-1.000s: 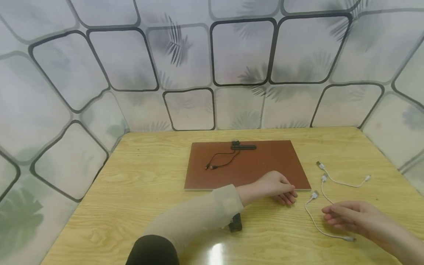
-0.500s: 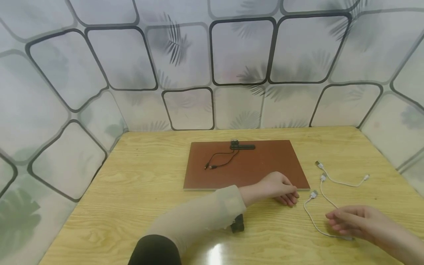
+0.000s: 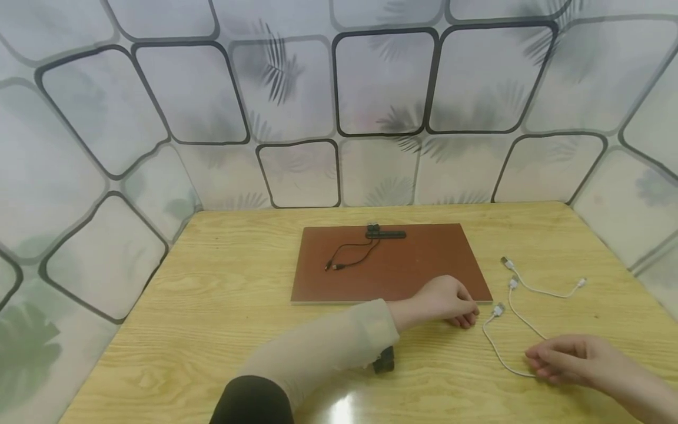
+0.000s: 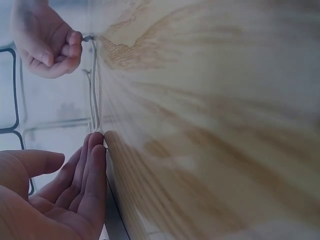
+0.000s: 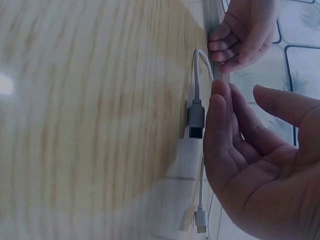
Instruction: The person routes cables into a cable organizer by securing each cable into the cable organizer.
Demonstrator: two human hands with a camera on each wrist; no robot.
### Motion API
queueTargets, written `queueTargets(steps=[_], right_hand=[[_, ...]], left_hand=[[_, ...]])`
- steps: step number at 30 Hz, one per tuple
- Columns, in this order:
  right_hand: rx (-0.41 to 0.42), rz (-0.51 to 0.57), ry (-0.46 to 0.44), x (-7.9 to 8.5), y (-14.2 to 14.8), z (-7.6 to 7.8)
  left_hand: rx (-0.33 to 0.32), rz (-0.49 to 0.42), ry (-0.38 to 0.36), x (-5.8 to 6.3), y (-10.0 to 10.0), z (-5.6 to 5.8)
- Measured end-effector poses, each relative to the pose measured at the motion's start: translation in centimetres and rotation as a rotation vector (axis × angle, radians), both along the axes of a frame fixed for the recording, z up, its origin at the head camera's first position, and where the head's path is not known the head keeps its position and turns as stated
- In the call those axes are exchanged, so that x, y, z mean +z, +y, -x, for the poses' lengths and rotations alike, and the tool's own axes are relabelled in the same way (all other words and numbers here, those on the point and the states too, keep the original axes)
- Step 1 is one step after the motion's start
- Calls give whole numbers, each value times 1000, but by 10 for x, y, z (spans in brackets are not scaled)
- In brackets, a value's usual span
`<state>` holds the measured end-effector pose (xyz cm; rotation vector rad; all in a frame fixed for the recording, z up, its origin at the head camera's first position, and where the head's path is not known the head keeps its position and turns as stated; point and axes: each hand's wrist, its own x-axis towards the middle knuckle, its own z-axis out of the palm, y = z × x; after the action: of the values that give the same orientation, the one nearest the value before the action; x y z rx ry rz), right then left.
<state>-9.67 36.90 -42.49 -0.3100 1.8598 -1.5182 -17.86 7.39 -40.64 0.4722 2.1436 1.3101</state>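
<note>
My left hand (image 3: 444,299) hovers at the near right corner of a flat brown board (image 3: 424,253), fingers relaxed. In the left wrist view its thumb stands apart from the fingers (image 4: 95,180), with nothing between them. My right hand (image 3: 577,360) is low over the near end of the front white USB cable (image 3: 492,343), covering that end in the head view. The right wrist view shows a grey-white plug (image 5: 196,115) on the table beside the straight fingers, and the thumb spread away. A second white cable (image 3: 521,317) runs toward the right fingertips; a third white cable (image 3: 548,292) lies behind.
Two thin black cables (image 3: 365,259) and a short black bar (image 3: 392,234) lie on the brown board. A small black object (image 3: 385,360) is partly hidden under my left sleeve (image 3: 328,335). Patterned panels (image 3: 386,88) rise behind the wooden table (image 3: 228,282) and along its sides.
My right hand has moved slightly toward me and to the right, and now covers the front cable's near end. The left hand has edged slightly right. The cables lie as before.
</note>
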Motion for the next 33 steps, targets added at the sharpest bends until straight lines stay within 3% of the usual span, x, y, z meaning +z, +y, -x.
queueTargets(steps=[6, 13, 17, 19, 23, 28, 33], right_hand=[[-28, -232, 129, 5, -1, -3], [-114, -634, 358, 6, -7, -10], [-131, -701, 598, 0, -10, -13], [-130, -729, 664, -1, -14, -15], [-134, -806, 667, 2, -25, -20], [-97, -767, 706, -1, -27, -21], [-81, -800, 757, -1, -30, -21]], left_hand=[[-39, 127, 126, 1, 8, -1], [-115, 233, 266, 2, 14, 0], [-161, 311, 370, 1, 18, -1], [-177, 347, 408, 1, 20, -2], [-199, 401, 458, 2, 23, -5], [-216, 430, 490, 1, 27, -7], [-211, 471, 509, 2, 31, -8]])
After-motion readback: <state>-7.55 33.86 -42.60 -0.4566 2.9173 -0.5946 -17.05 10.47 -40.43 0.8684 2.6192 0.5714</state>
